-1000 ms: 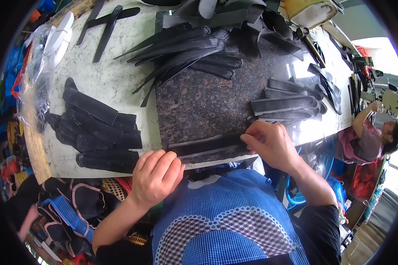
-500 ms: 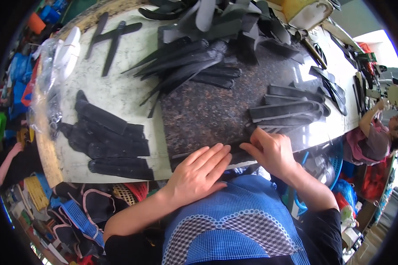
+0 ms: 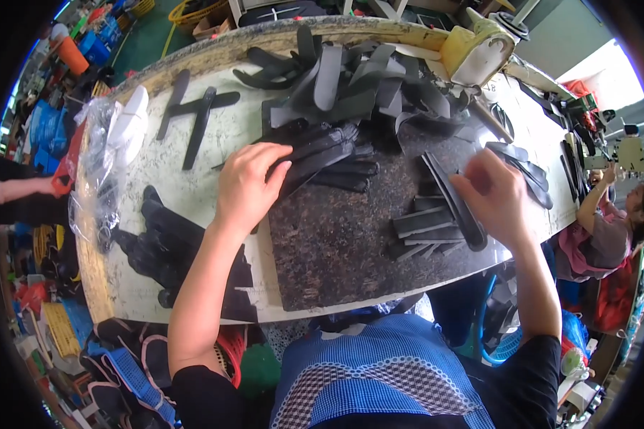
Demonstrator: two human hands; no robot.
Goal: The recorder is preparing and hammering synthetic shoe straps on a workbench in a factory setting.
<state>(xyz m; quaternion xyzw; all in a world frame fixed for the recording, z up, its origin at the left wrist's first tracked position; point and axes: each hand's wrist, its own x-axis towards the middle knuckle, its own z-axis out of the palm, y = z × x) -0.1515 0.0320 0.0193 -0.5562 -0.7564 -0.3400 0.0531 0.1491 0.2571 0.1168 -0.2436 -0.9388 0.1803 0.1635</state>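
My left hand (image 3: 247,184) reaches forward and rests its fingers on a fan of long black strips (image 3: 322,154) at the far left of the dark speckled stone slab (image 3: 333,247). My right hand (image 3: 495,196) holds one long black strip (image 3: 454,200) tilted on edge above a small stack of black strips (image 3: 426,229) on the slab's right side. A bigger heap of black and grey strips (image 3: 350,71) lies further back. Whether my left hand grips a strip cannot be told.
Another pile of black pieces (image 3: 168,247) lies on the pale table at the left, by a clear plastic bag (image 3: 104,171). A yellow machine (image 3: 476,46) stands at the back right. A person (image 3: 608,229) works at the right; another person's arm (image 3: 21,189) shows at the left.
Both hands left the near edge of the slab. My left hand moved forward onto the fanned strips. My right hand lifted a black strip to the right over the small stack.
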